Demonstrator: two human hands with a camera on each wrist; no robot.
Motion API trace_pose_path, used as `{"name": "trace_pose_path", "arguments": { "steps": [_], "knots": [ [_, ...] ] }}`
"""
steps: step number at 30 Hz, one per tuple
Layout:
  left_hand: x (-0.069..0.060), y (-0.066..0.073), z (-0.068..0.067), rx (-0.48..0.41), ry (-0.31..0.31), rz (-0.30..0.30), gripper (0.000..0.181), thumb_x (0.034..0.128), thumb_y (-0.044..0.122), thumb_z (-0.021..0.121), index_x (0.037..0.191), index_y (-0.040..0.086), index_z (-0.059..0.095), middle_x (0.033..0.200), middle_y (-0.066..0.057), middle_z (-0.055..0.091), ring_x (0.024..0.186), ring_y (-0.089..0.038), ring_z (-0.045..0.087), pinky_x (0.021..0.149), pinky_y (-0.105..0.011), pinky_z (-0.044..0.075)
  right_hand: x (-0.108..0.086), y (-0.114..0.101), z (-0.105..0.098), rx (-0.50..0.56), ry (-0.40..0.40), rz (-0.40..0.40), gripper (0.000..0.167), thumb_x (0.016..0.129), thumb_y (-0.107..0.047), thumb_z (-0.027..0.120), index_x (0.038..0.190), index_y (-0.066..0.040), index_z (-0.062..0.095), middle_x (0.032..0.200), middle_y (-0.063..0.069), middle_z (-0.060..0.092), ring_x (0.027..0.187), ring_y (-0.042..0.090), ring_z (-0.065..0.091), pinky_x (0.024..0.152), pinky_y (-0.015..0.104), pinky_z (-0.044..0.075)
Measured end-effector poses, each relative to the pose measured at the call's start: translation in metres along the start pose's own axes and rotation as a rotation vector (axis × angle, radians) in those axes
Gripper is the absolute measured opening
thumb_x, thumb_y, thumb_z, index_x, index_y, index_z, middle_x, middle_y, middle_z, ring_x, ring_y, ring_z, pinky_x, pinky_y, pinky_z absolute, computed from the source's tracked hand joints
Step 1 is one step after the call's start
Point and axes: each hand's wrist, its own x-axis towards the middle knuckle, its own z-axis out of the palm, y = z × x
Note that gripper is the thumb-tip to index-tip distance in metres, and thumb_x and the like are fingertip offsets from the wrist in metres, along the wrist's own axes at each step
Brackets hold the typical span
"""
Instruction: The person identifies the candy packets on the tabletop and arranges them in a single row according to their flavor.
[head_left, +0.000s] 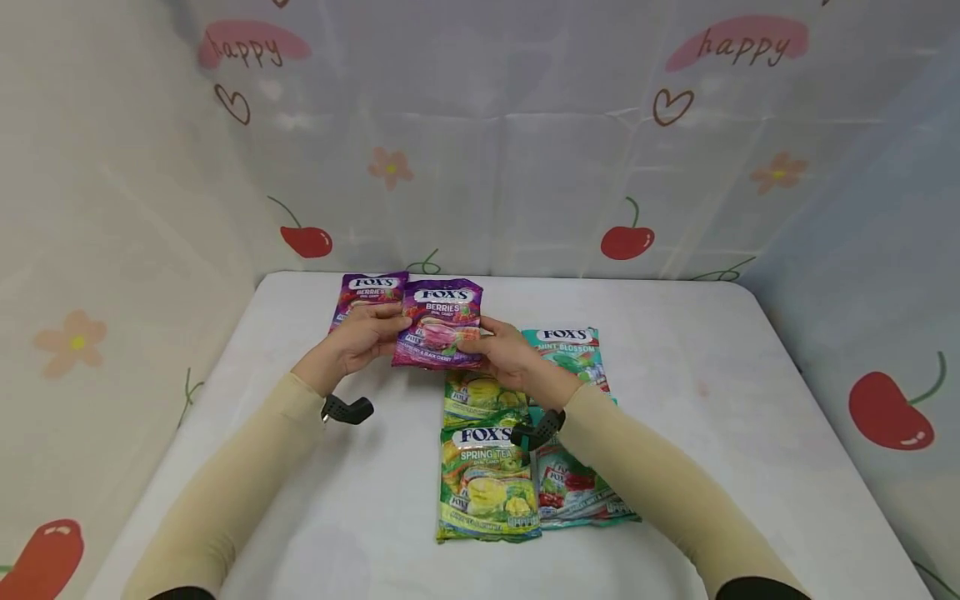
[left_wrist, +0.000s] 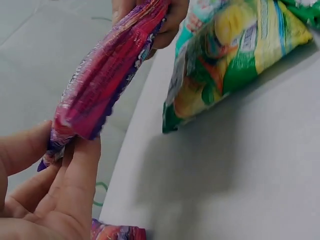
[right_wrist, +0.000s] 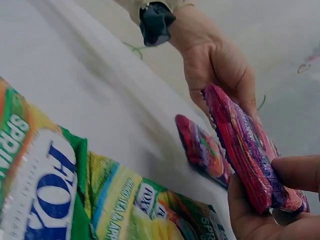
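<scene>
Both hands hold up one purple candy bag (head_left: 437, 325) labelled FOX'S Berries above the table. My left hand (head_left: 363, 337) pinches its left edge, thumb on one face and fingers behind, as the left wrist view shows. On the other side my right hand (head_left: 510, 354) pinches the right edge near the lower corner. A second purple Berries bag (head_left: 370, 287) lies at the back left, partly hidden by the left hand and the raised bag. Below the right hand lie two yellow-green Spring Tea bags (head_left: 489, 483), one partly covered by the other.
Right of the yellow bags lie a teal Mint Blossom bag (head_left: 567, 350) and a teal-and-red bag (head_left: 581, 492), partly under the right forearm. The white table (head_left: 337, 517) ends at a printed curtain (head_left: 495, 167) behind, with more curtain at both sides.
</scene>
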Motion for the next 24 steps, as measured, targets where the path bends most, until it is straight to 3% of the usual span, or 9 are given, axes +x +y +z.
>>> {"name": "trace_pose_path", "arguments": {
  "steps": [4, 10, 14, 19, 24],
  "knots": [
    [0.015, 0.003, -0.004, 0.052, 0.060, -0.013, 0.059, 0.1034, 0.019, 0.064, 0.158, 0.014, 0.043, 0.157, -0.012, 0.046, 0.113, -0.017, 0.060, 0.094, -0.029, 0.060, 0.020, -0.008, -0.006, -0.055, 0.020, 0.019, 0.059, 0.101, -0.007, 0.064, 0.157, -0.013, 0.043, 0.142, 0.017, 0.061, 0.117, 0.024, 0.066, 0.106, 0.042, 0.055],
    [0.037, 0.008, -0.012, 0.053, 0.075, -0.018, 0.053, 0.1073, 0.013, 0.054, 0.159, 0.012, 0.041, 0.163, -0.011, 0.040, 0.133, -0.023, 0.049, 0.118, -0.043, 0.045, 0.045, -0.020, -0.011, -0.156, 0.055, 0.033, 0.060, 0.102, -0.011, 0.065, 0.158, -0.012, 0.042, 0.140, 0.015, 0.063, 0.124, 0.028, 0.065, 0.109, 0.044, 0.054],
    [0.051, 0.011, -0.012, 0.059, 0.086, -0.002, 0.050, 0.1079, 0.011, 0.052, 0.157, 0.010, 0.044, 0.161, -0.012, 0.041, 0.126, -0.020, 0.051, 0.115, -0.040, 0.046, 0.060, -0.023, -0.016, -0.212, 0.097, 0.043, 0.055, 0.103, -0.013, 0.063, 0.156, -0.013, 0.045, 0.138, 0.013, 0.065, 0.121, 0.028, 0.067, 0.104, 0.041, 0.056],
    [0.064, 0.013, -0.010, 0.051, 0.196, -0.012, 0.044, 0.1059, 0.012, 0.057, 0.150, 0.013, 0.055, 0.157, -0.008, 0.046, 0.117, -0.015, 0.055, 0.106, -0.032, 0.053, 0.076, -0.026, -0.018, -0.205, 0.155, 0.050, 0.054, 0.103, -0.013, 0.064, 0.154, -0.014, 0.048, 0.137, 0.012, 0.065, 0.121, 0.028, 0.067, 0.106, 0.042, 0.055],
    [0.071, 0.008, -0.010, 0.043, 0.297, -0.006, 0.041, 0.1038, 0.010, 0.061, 0.144, 0.011, 0.061, 0.156, -0.009, 0.050, 0.130, -0.020, 0.057, 0.110, -0.034, 0.052, 0.089, -0.023, -0.014, -0.249, 0.212, 0.011, 0.058, 0.100, -0.011, 0.068, 0.154, -0.014, 0.048, 0.137, 0.013, 0.064, 0.123, 0.030, 0.066, 0.108, 0.044, 0.053]
  ]
}}
